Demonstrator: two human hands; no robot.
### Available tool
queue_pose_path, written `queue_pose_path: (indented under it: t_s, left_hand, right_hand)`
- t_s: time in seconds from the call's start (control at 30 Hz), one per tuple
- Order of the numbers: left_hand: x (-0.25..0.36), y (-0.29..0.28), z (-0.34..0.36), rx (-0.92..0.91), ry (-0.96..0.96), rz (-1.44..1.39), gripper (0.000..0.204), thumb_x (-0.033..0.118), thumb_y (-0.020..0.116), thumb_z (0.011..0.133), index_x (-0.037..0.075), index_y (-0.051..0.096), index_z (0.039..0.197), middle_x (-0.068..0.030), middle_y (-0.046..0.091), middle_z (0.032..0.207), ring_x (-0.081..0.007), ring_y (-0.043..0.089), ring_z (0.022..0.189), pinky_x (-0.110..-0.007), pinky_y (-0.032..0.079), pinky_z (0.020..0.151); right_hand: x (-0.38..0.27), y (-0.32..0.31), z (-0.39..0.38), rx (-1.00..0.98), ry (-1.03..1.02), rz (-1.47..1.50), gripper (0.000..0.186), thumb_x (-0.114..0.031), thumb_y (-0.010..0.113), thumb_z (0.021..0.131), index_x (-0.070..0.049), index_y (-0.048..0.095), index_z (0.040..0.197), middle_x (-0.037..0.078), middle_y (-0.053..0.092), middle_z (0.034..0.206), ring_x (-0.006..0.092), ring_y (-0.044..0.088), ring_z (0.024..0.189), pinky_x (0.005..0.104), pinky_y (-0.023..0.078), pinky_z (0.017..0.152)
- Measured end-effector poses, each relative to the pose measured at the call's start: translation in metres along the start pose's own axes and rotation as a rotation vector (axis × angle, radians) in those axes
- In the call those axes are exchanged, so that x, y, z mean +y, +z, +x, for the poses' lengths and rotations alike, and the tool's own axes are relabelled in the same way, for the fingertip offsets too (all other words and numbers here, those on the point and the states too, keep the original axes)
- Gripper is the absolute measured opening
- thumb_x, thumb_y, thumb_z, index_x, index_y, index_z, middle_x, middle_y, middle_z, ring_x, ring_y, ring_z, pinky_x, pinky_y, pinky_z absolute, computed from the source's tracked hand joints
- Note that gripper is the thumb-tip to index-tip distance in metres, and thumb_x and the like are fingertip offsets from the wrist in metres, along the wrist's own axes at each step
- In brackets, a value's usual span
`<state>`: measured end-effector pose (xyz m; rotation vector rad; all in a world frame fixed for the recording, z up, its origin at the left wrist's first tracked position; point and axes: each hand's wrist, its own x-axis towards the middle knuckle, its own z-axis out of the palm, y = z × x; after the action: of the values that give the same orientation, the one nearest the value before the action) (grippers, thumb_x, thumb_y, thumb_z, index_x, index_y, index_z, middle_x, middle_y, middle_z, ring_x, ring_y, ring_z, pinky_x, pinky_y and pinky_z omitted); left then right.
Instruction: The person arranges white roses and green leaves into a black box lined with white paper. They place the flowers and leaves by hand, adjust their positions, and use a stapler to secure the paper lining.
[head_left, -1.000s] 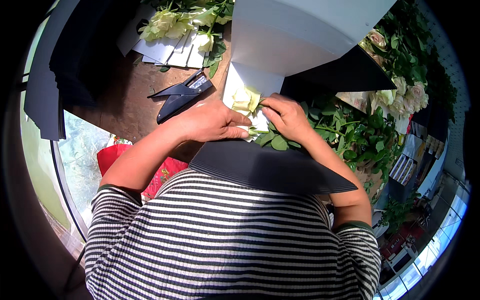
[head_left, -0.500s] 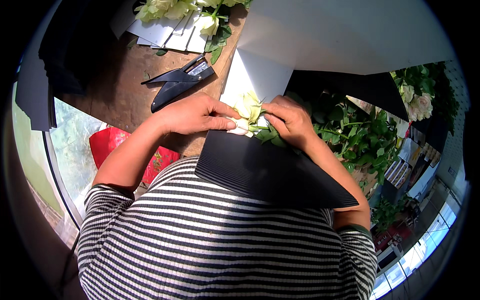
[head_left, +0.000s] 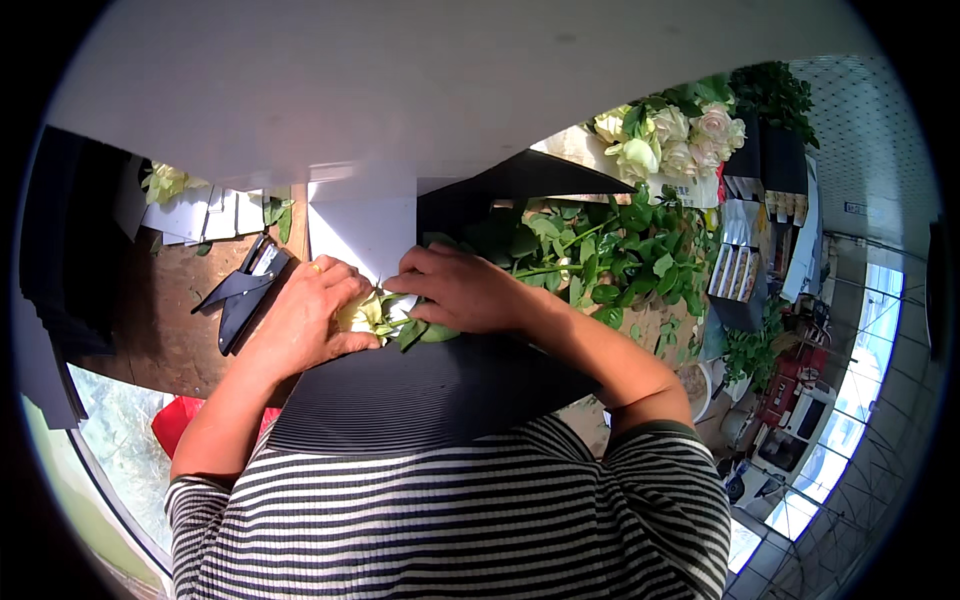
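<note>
A pale yellow-green rose (head_left: 362, 314) lies between my hands, its green leaves (head_left: 432, 332) pointing right. My left hand (head_left: 318, 308), a ring on one finger, closes round the flower head from the left. With bent fingers my right hand (head_left: 468, 290) grips just below the bloom, over a small white piece (head_left: 401, 305) beside the stem; its fingertips are partly hidden. Beneath and nearer to me is a stack of black ridged sheets (head_left: 430, 395), against my striped shirt. A white sheet (head_left: 360, 228) stands just beyond my hands.
A black stapler (head_left: 243, 292) lies left of my left hand. White cards (head_left: 205, 218) and pale roses (head_left: 168, 184) are behind it. Cut leafy stems (head_left: 610, 255) cover the right side, with a bunch of roses (head_left: 675, 142) farther back. A large grey-white panel (head_left: 400, 90) overhangs the top.
The view has swung right and tilted up, so more of the rose bunch and room shows. My left fingers have curled more closely round the bloom; both hands stay at the rose.
</note>
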<state>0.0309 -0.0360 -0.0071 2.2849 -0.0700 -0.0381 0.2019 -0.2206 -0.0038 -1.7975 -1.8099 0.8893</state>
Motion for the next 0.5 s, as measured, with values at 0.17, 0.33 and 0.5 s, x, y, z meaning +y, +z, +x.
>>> queue_pose_path:
  t_s: [0.17, 0.33, 0.5]
  left_hand:
    - [0.004, -0.001, -0.002, -0.004, -0.061, -0.002, 0.056, 0.032, 0.086, 0.058, 0.0, 0.064, 0.099, -0.0102, 0.061, 0.097, -0.0303, 0.055, 0.098, -0.042, 0.045, 0.087]
    - [0.002, -0.002, 0.006, -0.021, 0.004, -0.024, 0.056, 0.032, 0.087, 0.058, 0.002, 0.065, 0.1, -0.0093, 0.061, 0.094, -0.0296, 0.055, 0.094, -0.041, 0.045, 0.085]
    - [0.002, 0.001, 0.002, 0.018, -0.037, -0.06, 0.055, 0.029, 0.088, 0.057, 0.003, 0.065, 0.099, -0.0078, 0.061, 0.093, -0.0289, 0.055, 0.093, -0.04, 0.045, 0.084]
  right_hand:
    - [-0.031, -0.198, -0.027, 0.432, 0.023, 0.452, 0.026, -0.004, 0.065, 0.08, -0.005, 0.067, 0.105, 0.008, 0.063, 0.11, 0.0262, 0.058, 0.101, 0.0355, 0.048, 0.088]
    - [0.108, -0.245, -0.084, 0.27, 0.509, -1.053, 0.034, -0.001, 0.066, 0.075, -0.022, 0.071, 0.1, 0.001, 0.055, 0.126, 0.0257, 0.056, 0.107, 0.0372, 0.048, 0.091]
    - [0.128, -0.286, -0.1, 0.965, 0.273, -0.277, 0.035, -0.003, 0.067, 0.08, -0.014, 0.064, 0.113, 0.0, 0.056, 0.129, 0.0156, 0.058, 0.11, 0.0306, 0.05, 0.088]
